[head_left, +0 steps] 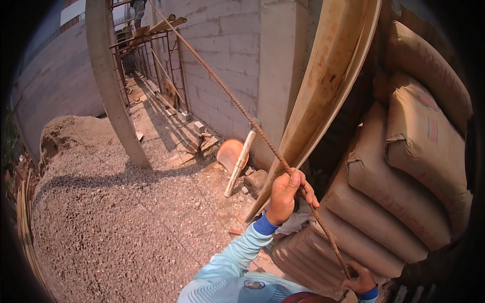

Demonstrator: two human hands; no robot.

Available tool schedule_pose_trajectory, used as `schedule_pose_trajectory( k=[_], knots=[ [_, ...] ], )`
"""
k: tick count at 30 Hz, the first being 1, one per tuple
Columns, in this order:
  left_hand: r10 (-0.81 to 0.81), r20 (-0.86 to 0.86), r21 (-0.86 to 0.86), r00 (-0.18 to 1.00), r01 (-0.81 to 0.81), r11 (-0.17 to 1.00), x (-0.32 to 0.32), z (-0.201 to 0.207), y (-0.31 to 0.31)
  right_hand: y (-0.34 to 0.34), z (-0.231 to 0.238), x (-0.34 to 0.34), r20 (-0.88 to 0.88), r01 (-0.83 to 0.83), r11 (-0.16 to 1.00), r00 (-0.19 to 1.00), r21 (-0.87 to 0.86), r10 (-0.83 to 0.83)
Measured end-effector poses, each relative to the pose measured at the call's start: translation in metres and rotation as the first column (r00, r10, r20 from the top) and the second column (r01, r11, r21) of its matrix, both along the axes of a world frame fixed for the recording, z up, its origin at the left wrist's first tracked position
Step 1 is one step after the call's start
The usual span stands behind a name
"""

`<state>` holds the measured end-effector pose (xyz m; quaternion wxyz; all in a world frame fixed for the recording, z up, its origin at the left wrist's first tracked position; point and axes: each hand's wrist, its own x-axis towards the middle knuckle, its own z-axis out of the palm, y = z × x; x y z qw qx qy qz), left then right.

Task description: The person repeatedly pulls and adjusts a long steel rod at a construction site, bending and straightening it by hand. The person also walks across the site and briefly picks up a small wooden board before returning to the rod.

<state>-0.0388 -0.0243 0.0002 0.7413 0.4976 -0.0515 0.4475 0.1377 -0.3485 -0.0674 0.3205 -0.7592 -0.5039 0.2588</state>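
Note:
A long, rusty ribbed steel rebar (pixel 252 122) runs on a slant from the upper left down to the lower right. My left hand (pixel 289 196) is wrapped round it near the middle of the view, thumb along the bar. Lower down at the right, my right hand (pixel 360 279) grips the same rebar close to its visible lower end. Just behind my left hand leans a tall wooden board (pixel 316 86). Beside both hands rises a stack of brown paper sacks (pixel 384 194).
Gravel (pixel 116 222) covers the ground at left, below a leaning post (pixel 108 76). An orange basin (pixel 231 153) and a pale stick (pixel 240 164) rest by the block wall (pixel 227 55). Farther off stands a scaffold (pixel 177 65), with a person (pixel 137 11) above.

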Motion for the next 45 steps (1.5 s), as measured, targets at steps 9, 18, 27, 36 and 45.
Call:
schedule_pose_trajectory(
  k=[9,18,27,36,45],
  knots=[
    [0.002,0.228,-0.019,0.974,0.003,1.0,0.028,0.063,0.075,0.007,-0.011,-0.024,0.041,0.494,0.803,0.844,0.333,-0.535],
    [-0.191,-0.137,-0.146,0.972,0.171,0.974,0.026,-0.069,-0.02,0.257,0.085,-0.055,-0.581,0.027,0.966,0.803,0.259,0.133],
    [-0.053,-0.222,-0.345,0.974,-0.028,0.938,0.006,-0.111,-0.031,0.406,0.078,-0.099,-0.529,-0.233,0.908,0.751,0.347,0.395],
    [0.258,-0.158,-0.222,0.953,-0.289,0.931,-0.026,-0.017,0.062,0.134,-0.025,0.008,-0.707,-0.368,0.922,0.622,0.117,0.338],
    [0.286,0.117,-0.149,0.951,-0.268,0.952,-0.02,0.045,0.194,0.084,-0.049,-0.031,-0.363,0.349,0.914,0.895,0.206,-0.26]
  ],
)
